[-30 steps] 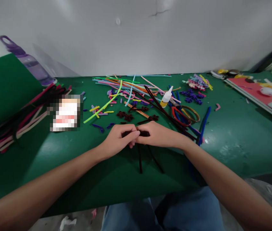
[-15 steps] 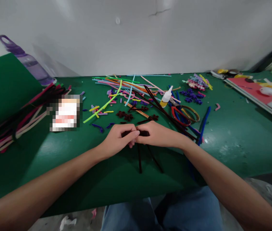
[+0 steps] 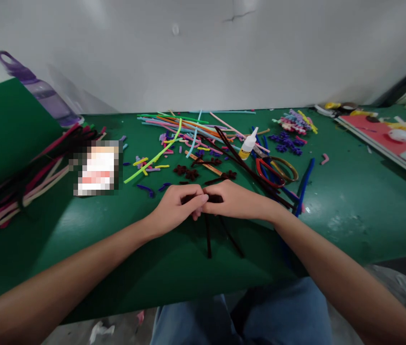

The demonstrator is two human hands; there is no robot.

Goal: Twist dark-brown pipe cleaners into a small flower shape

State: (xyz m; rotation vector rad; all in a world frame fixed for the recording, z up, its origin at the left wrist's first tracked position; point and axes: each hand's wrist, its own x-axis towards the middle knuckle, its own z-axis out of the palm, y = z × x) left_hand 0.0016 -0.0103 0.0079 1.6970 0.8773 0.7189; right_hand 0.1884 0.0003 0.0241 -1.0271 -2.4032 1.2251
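Observation:
My left hand (image 3: 179, 206) and my right hand (image 3: 230, 199) meet fingertip to fingertip over the near part of the green table (image 3: 117, 268). Both are closed in a pinch on dark brown pipe cleaners (image 3: 208, 239), whose two loose ends stick out below the fingers toward me. The pinched part is mostly hidden by the fingers. Just beyond the hands lie dark brown flower shapes (image 3: 190, 173) and a flat wooden stick (image 3: 206, 164).
Scissors (image 3: 270, 172) and a small glue bottle (image 3: 248, 144) lie right of centre, by blue flower shapes (image 3: 287, 143). Coloured pipe cleaners (image 3: 160, 153) spread across the back. A purple bottle (image 3: 50, 98) leans at the left; a red-covered book (image 3: 371, 136) is at right.

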